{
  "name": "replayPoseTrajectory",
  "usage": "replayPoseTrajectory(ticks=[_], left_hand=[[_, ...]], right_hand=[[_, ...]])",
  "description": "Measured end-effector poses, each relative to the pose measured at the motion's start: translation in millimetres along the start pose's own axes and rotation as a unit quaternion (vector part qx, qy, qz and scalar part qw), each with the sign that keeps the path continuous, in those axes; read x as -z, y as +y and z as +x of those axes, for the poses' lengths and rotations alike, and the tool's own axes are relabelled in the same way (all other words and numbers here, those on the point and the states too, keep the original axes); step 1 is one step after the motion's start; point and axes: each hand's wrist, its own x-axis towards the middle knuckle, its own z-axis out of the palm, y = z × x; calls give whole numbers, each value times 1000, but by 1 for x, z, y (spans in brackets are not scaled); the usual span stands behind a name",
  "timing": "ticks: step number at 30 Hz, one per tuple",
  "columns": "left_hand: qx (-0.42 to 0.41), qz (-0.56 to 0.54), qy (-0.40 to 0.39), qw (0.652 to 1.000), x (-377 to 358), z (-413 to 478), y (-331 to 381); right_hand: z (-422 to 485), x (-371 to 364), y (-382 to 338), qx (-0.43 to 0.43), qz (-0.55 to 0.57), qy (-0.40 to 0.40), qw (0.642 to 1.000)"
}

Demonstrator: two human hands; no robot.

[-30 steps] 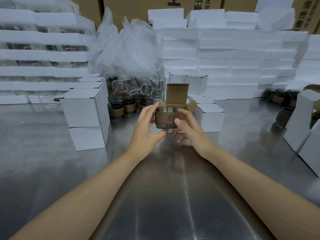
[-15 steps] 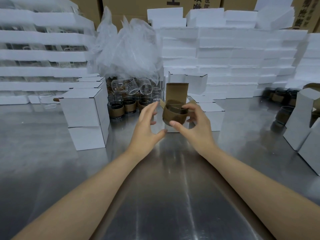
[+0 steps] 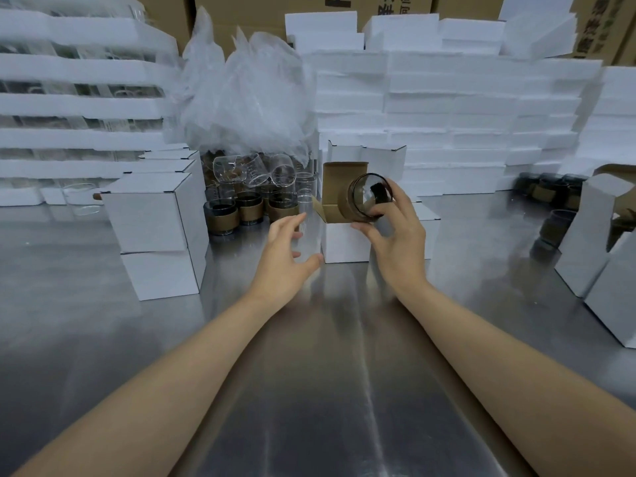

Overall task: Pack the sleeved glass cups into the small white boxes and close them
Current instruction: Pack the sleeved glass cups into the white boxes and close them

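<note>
Right hand point(image 3: 399, 242) grips the sleeved cup point(image 3: 369, 200), tipped sideways, presumably to enter the open white box point(image 3: 344, 242). Left hand point(image 3: 282, 253), fingers relaxed and empty, hovers beside it, likely to steady it

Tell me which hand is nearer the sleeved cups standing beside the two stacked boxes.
Left. The left hand hovers just right of the sleeved cups; the right hand is farther right, holding a cup at the open box.
</note>
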Motion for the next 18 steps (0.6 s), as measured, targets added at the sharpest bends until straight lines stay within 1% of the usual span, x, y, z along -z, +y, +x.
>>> replayPoseTrajectory(ticks=[2, 3, 5, 7, 10, 13, 15, 18], left_hand=[[2, 1, -1, 1000, 0, 0, -1], [2, 0, 0, 1000, 0, 0, -1], [1, -3, 3, 1000, 0, 0, -1], [3, -5, 6, 1000, 0, 0, -1], [7, -5, 7, 1000, 0, 0, 0], [9, 2, 3, 1000, 1, 0, 1], [10, 8, 0, 1000, 1, 0, 1], [15, 12, -14, 1000, 0, 0, 1]], right_hand=[[1, -1, -1, 24, 1, -7, 1000], [3, -1, -1, 29, -6, -22, 999], [4, -1, -1, 24, -67, -72, 995], [3, -2, 0, 15, -134, -96, 986], [1, -2, -2, 2, -130, -73, 989], [2, -1, -3, -34, -121, -64, 990], [2, -1, -2, -24, -135, -68, 988], [2, -1, -1, 2, -171, -100, 980]])
